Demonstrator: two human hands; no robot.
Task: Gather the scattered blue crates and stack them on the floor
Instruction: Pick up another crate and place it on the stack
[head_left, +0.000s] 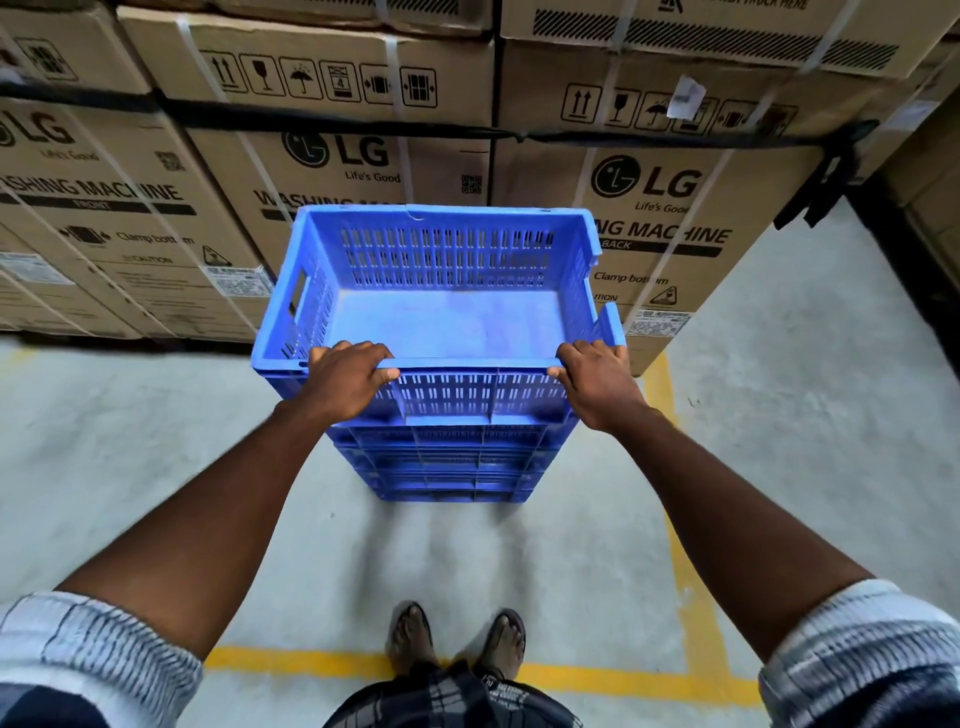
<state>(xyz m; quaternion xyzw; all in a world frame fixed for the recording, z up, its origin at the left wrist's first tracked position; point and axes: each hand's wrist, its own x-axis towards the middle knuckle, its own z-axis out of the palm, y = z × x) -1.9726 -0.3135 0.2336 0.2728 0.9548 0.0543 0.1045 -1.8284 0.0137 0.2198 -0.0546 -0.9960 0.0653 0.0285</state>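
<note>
Cartons (130, 208) read "LG"; left hand (345, 382), right hand (597, 387) grip blue crate (447, 322).

Empty blue crate (447, 312) (slotted walls) tops a stack (452, 462) — floor-standing.

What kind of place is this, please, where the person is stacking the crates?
Probably a warehouse or storeroom: strapped cardboard cartons marked as washing machines stand stacked in rows, the concrete floor has yellow painted lines, and blue crates are stacked on it.
</note>
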